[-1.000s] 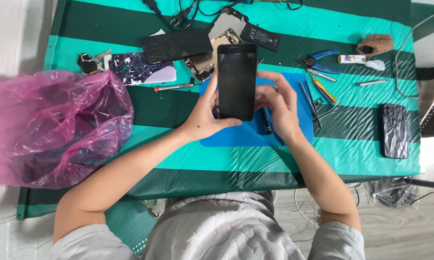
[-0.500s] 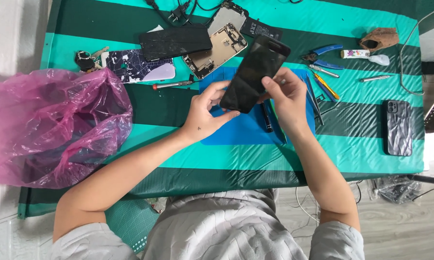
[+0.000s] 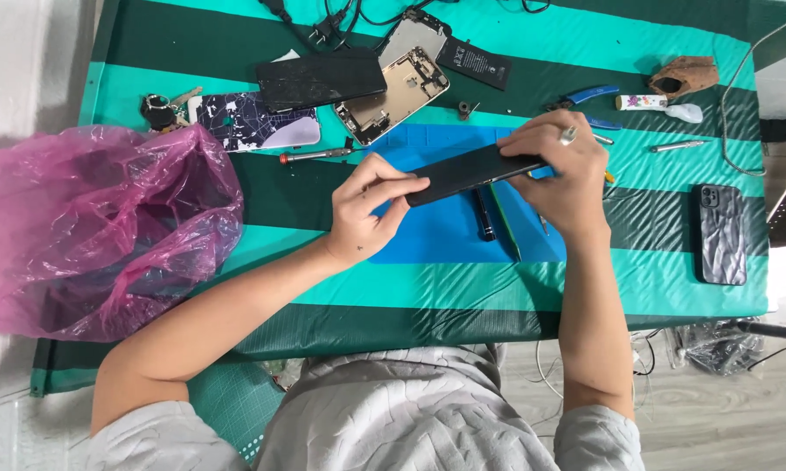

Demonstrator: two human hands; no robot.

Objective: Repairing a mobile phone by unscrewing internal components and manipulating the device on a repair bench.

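Observation:
I hold a black smartphone (image 3: 463,172) flat and nearly edge-on above a blue work mat (image 3: 445,235). My left hand (image 3: 369,209) pinches its near-left end. My right hand (image 3: 560,170), with a ring on one finger, grips its right end from above. Under the phone on the mat lie a black pen-like tool (image 3: 484,215) and a thin green tool (image 3: 504,228). Beyond the mat rest an opened phone chassis (image 3: 397,92), a cracked black screen (image 3: 321,78) and a loose black battery (image 3: 473,64).
A big pink plastic bag (image 3: 96,227) fills the table's left side. A patterned phone case (image 3: 252,122) and keys (image 3: 159,111) sit at the back left, a red-tipped screwdriver (image 3: 314,155) near them. Blue pliers (image 3: 580,96) lie at the back right, a black cased phone (image 3: 723,234) at right.
The phone was upright facing me, then tilted; now it lies nearly flat and edge-on. My hands have shifted to its two ends and moved toward the back right.

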